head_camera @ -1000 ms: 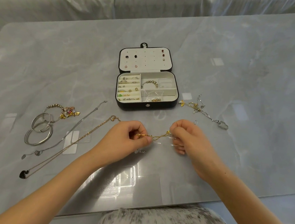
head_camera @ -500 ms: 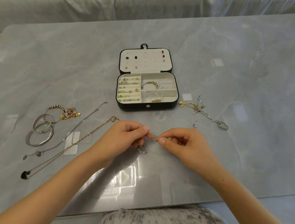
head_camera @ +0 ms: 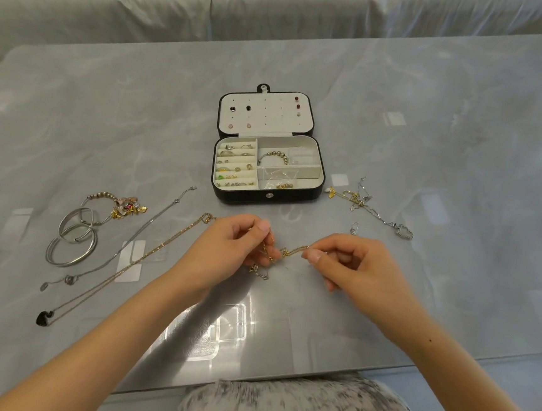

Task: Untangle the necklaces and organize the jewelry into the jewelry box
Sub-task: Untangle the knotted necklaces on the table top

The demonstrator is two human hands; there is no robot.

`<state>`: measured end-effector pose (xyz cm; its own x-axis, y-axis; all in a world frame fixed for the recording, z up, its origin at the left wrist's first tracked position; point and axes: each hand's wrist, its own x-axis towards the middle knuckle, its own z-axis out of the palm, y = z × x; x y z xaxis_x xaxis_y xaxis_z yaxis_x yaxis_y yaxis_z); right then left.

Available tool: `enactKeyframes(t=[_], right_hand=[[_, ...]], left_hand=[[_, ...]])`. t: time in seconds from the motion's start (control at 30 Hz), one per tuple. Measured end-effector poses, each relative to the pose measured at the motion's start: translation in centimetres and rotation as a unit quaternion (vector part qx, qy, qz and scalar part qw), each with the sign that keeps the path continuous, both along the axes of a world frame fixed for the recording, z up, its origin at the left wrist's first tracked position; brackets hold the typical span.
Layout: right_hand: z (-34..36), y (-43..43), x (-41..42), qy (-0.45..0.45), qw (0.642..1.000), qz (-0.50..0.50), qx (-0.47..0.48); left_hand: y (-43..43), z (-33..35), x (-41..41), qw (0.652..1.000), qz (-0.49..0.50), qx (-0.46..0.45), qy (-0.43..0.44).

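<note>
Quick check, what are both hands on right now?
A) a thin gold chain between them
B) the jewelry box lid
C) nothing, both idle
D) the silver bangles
A: the left hand and the right hand each pinch an end of the gold chain that spans the gap between them, on the near side of the open jewelry box.

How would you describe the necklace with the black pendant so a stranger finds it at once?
Start at the open jewelry box on the table. Left of it, two long chains lie side by side. Take the gold necklace ending in a black pendant, not the silver chain.
</note>
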<state>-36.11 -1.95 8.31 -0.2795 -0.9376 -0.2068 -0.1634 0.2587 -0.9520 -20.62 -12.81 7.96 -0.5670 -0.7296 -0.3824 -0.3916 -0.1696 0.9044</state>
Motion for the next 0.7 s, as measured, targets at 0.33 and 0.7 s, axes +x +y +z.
enactKeyframes(t=[0.33,0.7], right_hand=[[-1.4,0.8,-0.8,0.028,0.993,-0.042,0.106],[-1.2,-0.7,0.1,0.41,0.912,0.004,0.021]], left_hand=[[-0.1,-0.8,-0.8,0.984,-0.049,-0.152,-0.085],[-0.9,-0.2,-2.3,0.973,-0.128,-0.157,-0.107]])
